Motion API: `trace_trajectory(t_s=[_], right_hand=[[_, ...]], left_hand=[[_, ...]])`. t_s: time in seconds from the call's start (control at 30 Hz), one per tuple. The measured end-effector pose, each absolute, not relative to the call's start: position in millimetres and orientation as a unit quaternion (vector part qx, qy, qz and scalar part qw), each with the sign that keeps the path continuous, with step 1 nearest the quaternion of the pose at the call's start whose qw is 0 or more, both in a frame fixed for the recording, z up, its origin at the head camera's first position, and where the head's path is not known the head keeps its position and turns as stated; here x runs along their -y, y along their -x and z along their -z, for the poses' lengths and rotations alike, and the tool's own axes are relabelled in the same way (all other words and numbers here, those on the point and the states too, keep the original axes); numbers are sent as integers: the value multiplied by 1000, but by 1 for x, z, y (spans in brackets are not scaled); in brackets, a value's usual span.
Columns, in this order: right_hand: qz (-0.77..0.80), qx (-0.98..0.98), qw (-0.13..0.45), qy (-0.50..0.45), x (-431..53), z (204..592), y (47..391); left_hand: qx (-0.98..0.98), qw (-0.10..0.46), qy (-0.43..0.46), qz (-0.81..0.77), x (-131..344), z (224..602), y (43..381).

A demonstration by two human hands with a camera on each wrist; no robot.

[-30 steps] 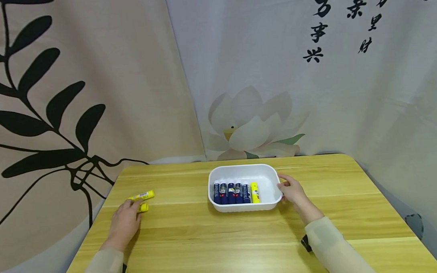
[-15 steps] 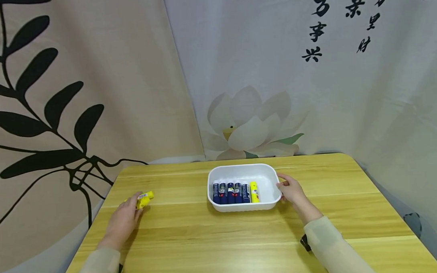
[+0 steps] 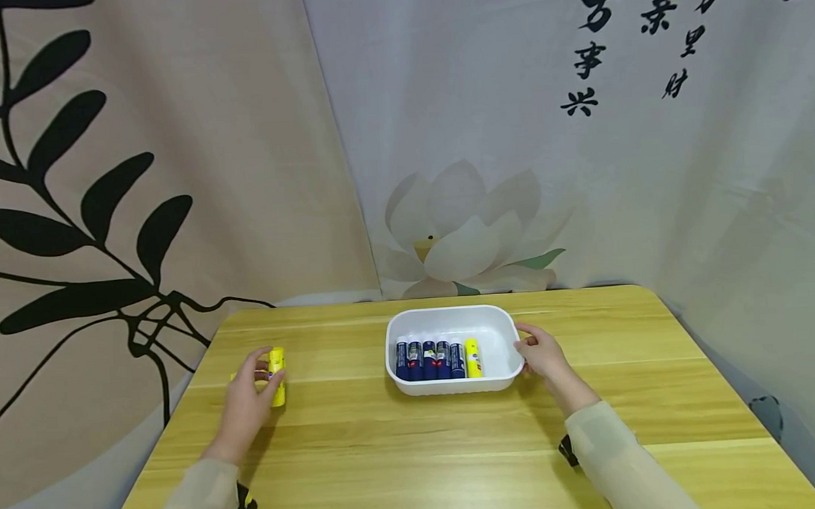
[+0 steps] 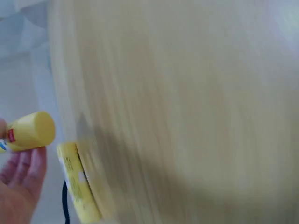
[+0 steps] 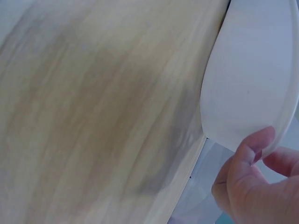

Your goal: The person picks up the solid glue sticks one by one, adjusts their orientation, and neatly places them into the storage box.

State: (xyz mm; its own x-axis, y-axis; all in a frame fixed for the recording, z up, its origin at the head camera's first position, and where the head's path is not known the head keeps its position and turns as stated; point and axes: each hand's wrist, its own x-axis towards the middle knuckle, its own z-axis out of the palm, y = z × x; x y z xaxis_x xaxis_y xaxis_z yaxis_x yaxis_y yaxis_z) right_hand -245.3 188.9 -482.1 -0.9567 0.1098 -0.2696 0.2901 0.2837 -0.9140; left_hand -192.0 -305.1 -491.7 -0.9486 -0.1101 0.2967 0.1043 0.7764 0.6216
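Pinched in my left hand is a yellow glue stick, held upright at the left of the table. Its round yellow end shows in the left wrist view, with the fingers beneath it. A second yellow glue stick lies on the table close by; in the head view the hand mostly covers it. My right hand grips the right rim of a white plastic tray, thumb and fingers on either side of the edge. Inside the tray stand several dark blue glue sticks in a row, with one yellow glue stick at the row's right end.
The wooden table has its back edge against a hanging cloth printed with leaves, a lotus and characters. Within the tray, bare floor shows right of the yellow stick.
My left hand has picked up one yellow glue stick and turned it from lying flat to upright. The right hand and the tray have stayed in place.
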Motion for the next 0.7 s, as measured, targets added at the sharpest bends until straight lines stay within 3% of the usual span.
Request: trace_trajectory(t_s=[0.27,0.47,0.7], right_hand=[[582,-800,70,-123,-189,483,247],[583,-800,65,-124,-189,481,246],[586,-798,62,-129,-189,482,247]], left_hand=[[883,98,-100,448,285,489,198],[855,64,-96,505,262,475,206],[826,67,-70,555,226,460,216]])
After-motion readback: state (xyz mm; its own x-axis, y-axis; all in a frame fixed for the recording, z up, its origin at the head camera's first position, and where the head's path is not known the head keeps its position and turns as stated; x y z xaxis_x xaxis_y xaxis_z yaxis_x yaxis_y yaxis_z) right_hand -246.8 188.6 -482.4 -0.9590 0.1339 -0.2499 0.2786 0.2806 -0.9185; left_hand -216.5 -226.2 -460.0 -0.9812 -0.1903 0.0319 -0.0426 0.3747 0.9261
